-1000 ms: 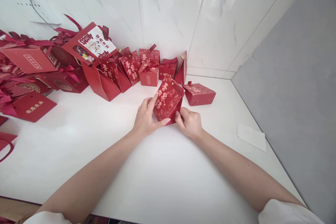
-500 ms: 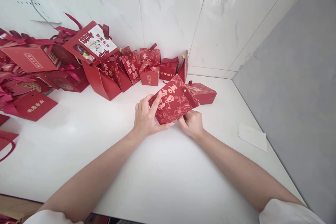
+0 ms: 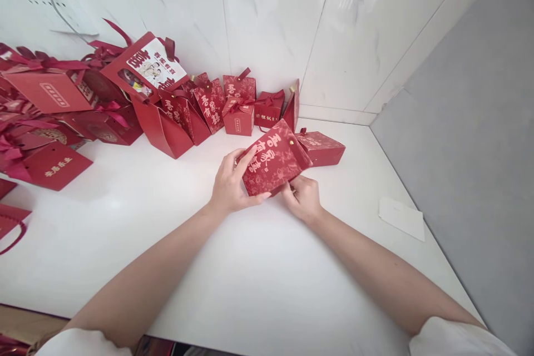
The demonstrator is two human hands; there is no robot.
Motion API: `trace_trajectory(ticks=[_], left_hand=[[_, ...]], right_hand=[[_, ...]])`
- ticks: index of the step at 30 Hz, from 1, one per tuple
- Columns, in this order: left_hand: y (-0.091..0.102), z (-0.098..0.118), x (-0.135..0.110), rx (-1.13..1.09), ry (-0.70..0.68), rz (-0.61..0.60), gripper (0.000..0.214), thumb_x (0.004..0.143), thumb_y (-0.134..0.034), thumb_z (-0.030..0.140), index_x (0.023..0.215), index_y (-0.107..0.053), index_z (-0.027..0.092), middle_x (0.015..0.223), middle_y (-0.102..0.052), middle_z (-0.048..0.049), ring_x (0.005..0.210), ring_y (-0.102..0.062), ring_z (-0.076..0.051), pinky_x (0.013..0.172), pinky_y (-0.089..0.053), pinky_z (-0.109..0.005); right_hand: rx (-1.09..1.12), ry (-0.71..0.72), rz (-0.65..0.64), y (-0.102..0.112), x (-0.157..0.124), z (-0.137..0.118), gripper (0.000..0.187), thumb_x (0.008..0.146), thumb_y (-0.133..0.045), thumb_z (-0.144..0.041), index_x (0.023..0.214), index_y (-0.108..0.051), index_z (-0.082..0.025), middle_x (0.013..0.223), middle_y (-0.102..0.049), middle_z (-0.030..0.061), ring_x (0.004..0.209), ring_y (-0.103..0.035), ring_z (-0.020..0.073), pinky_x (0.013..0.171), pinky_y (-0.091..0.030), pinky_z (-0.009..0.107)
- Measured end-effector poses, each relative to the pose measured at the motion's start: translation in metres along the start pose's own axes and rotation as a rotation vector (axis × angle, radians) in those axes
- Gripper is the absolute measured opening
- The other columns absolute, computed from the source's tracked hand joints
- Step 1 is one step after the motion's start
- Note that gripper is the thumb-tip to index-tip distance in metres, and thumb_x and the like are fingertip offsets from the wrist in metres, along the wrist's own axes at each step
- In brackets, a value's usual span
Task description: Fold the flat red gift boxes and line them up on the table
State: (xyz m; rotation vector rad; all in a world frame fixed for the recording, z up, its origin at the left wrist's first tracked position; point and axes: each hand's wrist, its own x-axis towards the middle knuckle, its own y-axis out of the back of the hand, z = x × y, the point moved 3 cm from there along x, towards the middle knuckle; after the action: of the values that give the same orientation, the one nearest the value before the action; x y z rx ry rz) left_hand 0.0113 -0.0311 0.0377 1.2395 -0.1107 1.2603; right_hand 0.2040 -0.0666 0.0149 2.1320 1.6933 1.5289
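A red gift box with light lettering, a flower print and a gold-coloured stud is held tilted above the white table. My left hand grips it at its left side, thumb on the printed face and other fingers around its edges. At its lower right edge is my right hand, fingers curled beneath the box; what they pinch there, if anything, is hidden. Just behind lies another red gift box on its side, partly covered by the held one.
Several red gift boxes stand along the marbled wall, with a heap of ribboned red boxes at the left. A white card lies near the right edge of the white table. A grey wall borders the right side.
The held box has tipped slightly, its top edge leaning away and its lower side showing more. Both hands have shifted a little to the left with it.
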Motion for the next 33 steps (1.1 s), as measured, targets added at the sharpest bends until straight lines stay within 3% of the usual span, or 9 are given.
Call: trace_trajectory(ticks=[3,5,7,9,13,21,26,30,33], left_hand=[[-0.008,-0.011,-0.002,-0.343,0.178,-0.053,0.082,0.078,-0.057,0.065,0.145,-0.04,0.021,0.132,-0.051,-0.0143,0.114,-0.055,-0.028,0.09,-0.05,-0.041],[-0.013,-0.014,-0.004,-0.513,0.236,-0.08,0.073,0.082,-0.054,0.064,0.141,-0.042,0.021,0.133,-0.053,-0.0139,0.111,-0.057,-0.027,0.086,-0.051,-0.038],[-0.017,-0.015,-0.005,-0.611,0.269,-0.113,0.068,0.084,-0.053,0.062,0.138,-0.044,0.02,0.133,-0.055,-0.0137,0.112,-0.057,-0.027,0.089,-0.049,-0.038],[-0.018,-0.014,-0.005,-0.682,0.301,-0.152,0.064,0.087,-0.051,0.061,0.136,-0.045,0.02,0.13,-0.058,-0.0133,0.112,-0.058,-0.026,0.091,-0.049,-0.038],[-0.018,-0.015,-0.005,-0.737,0.374,-0.194,0.061,0.089,-0.047,0.063,0.132,-0.05,0.019,0.128,-0.06,-0.0127,0.107,-0.061,-0.025,0.086,-0.051,-0.035],[-0.018,-0.015,-0.005,-0.737,0.38,-0.196,0.061,0.089,-0.047,0.063,0.132,-0.051,0.02,0.13,-0.06,-0.013,0.105,-0.064,-0.026,0.08,-0.052,-0.033],[-0.018,-0.016,-0.006,-0.703,0.398,-0.205,0.056,0.093,-0.045,0.057,0.134,-0.053,0.02,0.129,-0.062,-0.0115,0.116,-0.06,-0.028,0.089,-0.051,-0.035],[-0.018,-0.017,-0.005,-0.731,0.405,-0.202,0.055,0.093,-0.046,0.056,0.133,-0.054,0.02,0.131,-0.061,-0.0115,0.116,-0.06,-0.028,0.09,-0.051,-0.035],[-0.019,-0.016,-0.005,-0.774,0.322,-0.231,0.063,0.092,-0.042,0.061,0.138,-0.048,0.019,0.137,-0.056,-0.0145,0.117,-0.059,-0.029,0.093,-0.05,-0.039]], right_hand=[[0.282,-0.057,-0.075,-0.002,0.001,-0.003,0.021,0.093,-0.052,-0.04,0.082,-0.054,-0.021,0.082,-0.061,0.0049,0.067,-0.058,0.0158,0.054,-0.046,0.026],[0.425,-0.144,-0.102,-0.004,0.002,-0.001,0.03,0.09,-0.057,-0.048,0.105,-0.054,-0.022,0.114,-0.059,0.0114,0.098,-0.061,0.0221,0.066,-0.054,0.03],[0.556,-0.215,-0.163,-0.007,0.004,0.001,0.057,0.088,-0.059,-0.055,0.133,-0.042,-0.025,0.147,-0.039,0.0137,0.131,-0.045,0.0272,0.091,-0.053,0.04],[0.702,-0.238,-0.299,-0.011,0.005,0.001,0.08,0.087,-0.058,-0.06,0.15,-0.02,-0.029,0.161,-0.018,0.0096,0.146,-0.026,0.0274,0.111,-0.038,0.048],[0.84,-0.268,-0.498,-0.014,0.007,0.0,0.1,0.083,-0.063,-0.061,0.156,-0.001,-0.03,0.164,-0.008,0.0061,0.15,-0.017,0.0271,0.119,-0.028,0.049],[0.859,-0.244,-0.439,-0.016,0.008,0.002,0.097,0.084,-0.064,-0.059,0.156,-0.007,-0.029,0.162,-0.018,0.0091,0.145,-0.03,0.0295,0.116,-0.033,0.049],[0.833,-0.266,-0.388,-0.015,0.008,0.005,0.096,0.082,-0.067,-0.058,0.155,-0.011,-0.03,0.161,-0.022,0.0095,0.14,-0.037,0.0295,0.114,-0.036,0.048],[0.822,-0.276,-0.388,-0.014,0.008,0.004,0.097,0.082,-0.066,-0.059,0.156,-0.01,-0.03,0.162,-0.018,0.0091,0.141,-0.035,0.0291,0.115,-0.034,0.048],[0.834,-0.298,-0.413,-0.013,0.008,0.004,0.094,0.083,-0.064,-0.061,0.155,-0.013,-0.03,0.162,-0.019,0.0076,0.143,-0.033,0.0295,0.115,-0.034,0.049]])
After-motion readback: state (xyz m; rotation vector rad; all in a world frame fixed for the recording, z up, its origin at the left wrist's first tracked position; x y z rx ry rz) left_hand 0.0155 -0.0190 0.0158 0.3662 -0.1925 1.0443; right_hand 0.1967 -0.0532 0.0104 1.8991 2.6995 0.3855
